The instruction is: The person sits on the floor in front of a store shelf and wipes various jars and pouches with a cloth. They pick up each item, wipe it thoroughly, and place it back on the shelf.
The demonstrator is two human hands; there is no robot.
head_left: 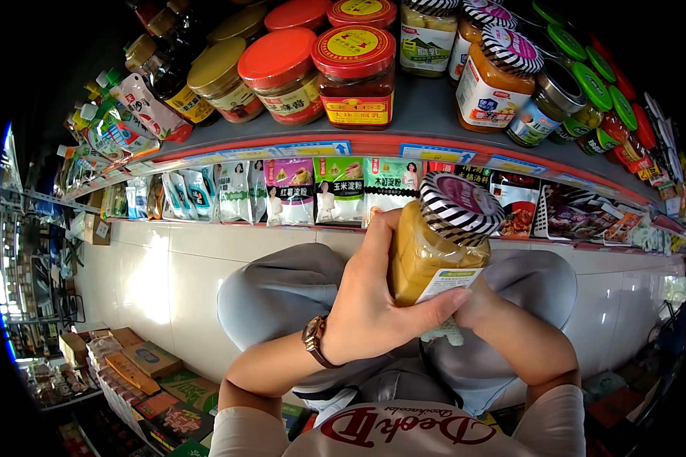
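Note:
My left hand [377,291], with a watch on its wrist, grips a square glass jar [434,245] of yellowish food. Its lid has a black-and-white striped cover, and a white label faces my thumb. The jar is tilted in front of my knees. My right hand [474,300] is behind and below the jar, mostly hidden; a greyish-green cloth [446,332] hangs beneath it. Similar striped-lid jars [494,80] stand on the shelf above, beside a red-lidded jar [354,77].
A grey shelf [423,111] with a red front edge crosses ahead, holding jars and bottles. Below it stand starch packets [339,191] and other pouches. Cardboard boxes [151,359] and packaged goods lie behind at the left, on the pale tiled floor's side.

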